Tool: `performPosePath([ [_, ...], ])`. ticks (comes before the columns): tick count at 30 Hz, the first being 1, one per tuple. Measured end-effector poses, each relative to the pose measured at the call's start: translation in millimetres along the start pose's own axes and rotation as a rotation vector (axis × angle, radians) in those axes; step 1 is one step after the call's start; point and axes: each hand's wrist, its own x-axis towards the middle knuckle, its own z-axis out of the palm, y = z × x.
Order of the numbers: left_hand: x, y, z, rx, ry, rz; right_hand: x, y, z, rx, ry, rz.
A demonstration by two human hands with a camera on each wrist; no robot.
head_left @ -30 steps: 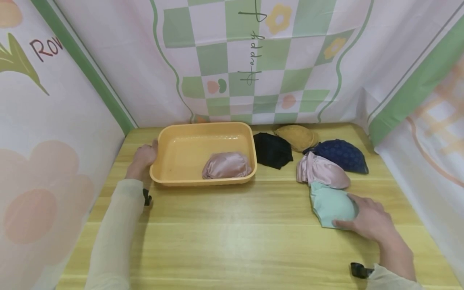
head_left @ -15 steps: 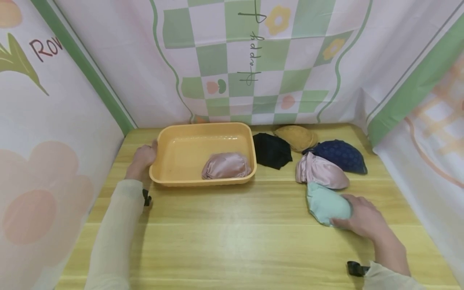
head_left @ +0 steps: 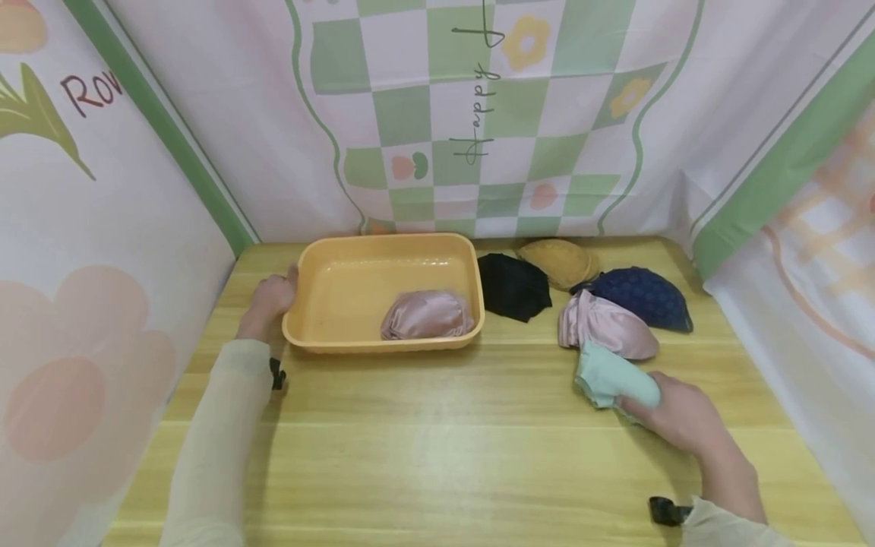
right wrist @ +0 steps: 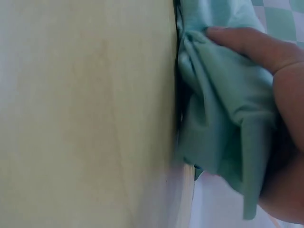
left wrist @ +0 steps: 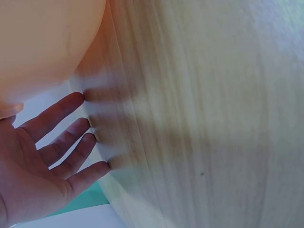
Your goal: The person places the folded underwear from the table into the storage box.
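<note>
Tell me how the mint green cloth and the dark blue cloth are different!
The mint green cloth is plain; the dark blue cloth has a spotty pattern. The mint green cloth is bunched in the fingers of the right hand; the dark blue cloth lies on the table. Both are fabric.

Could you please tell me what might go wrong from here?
1. The mint cloth appears to meet the pink cloth behind it, so lifting might drag that along.
2. A loose fold hangs below the right hand in its wrist view; it could catch or slip free.
3. The left hand's four fingers aren't wrapped round the tray, which might slide if bumped.
</note>
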Motion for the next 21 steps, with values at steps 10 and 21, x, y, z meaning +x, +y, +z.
performPosePath([
  [10,1.3,-0.1,-1.3,0.003,0.014,-0.003,2,-8,-6,0.011,0.064,-0.025],
  [21,0.3,1.5,-1.1,-0.019,-0.006,-0.030,7,-15,-10,0.046,0.103,-0.052],
])
